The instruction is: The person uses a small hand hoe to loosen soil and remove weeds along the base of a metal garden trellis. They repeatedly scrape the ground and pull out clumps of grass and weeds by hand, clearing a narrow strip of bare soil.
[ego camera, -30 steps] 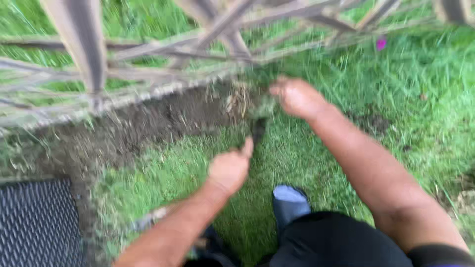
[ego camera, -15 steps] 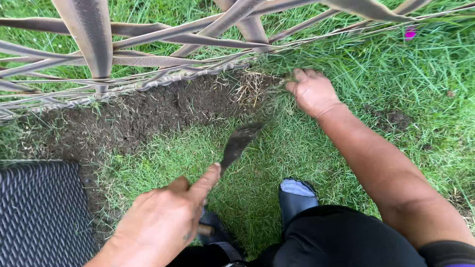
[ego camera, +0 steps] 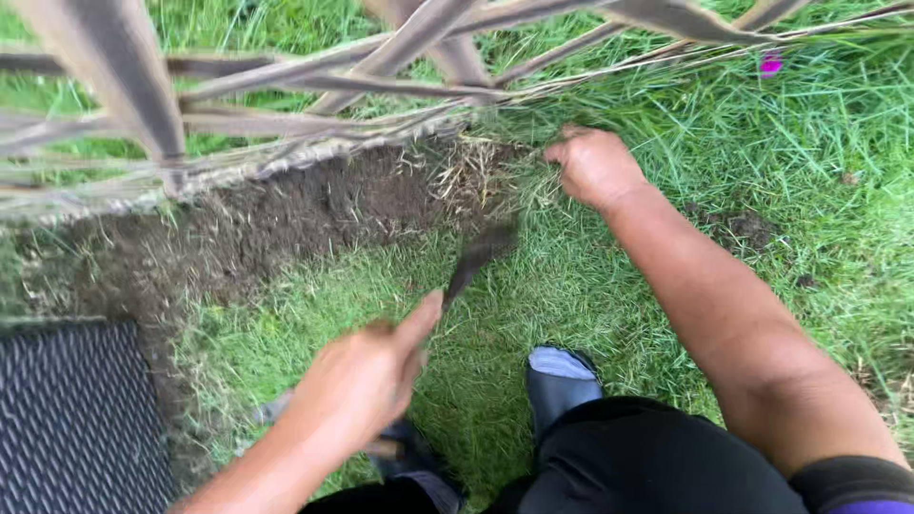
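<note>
The left hand (ego camera: pixel 367 381), its grip holding a dark narrow-bladed hand tool (ego camera: pixel 481 255), has drawn nearer; the right hand (ego camera: pixel 595 167) still clutches the grass tuft (ego camera: pixel 514 181) beside bared soil (ego camera: pixel 286 219).

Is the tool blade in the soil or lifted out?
Lifted out: the dark blade, held by the left hand, shows blurred above the grass, short of the bare soil.

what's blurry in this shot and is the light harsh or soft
Head view: the left hand and the dark tool blade it grips are smeared by motion blur; the right hand in the grass is sharper; the near fence bars are soft; light is even, with no hard shadows.
</note>
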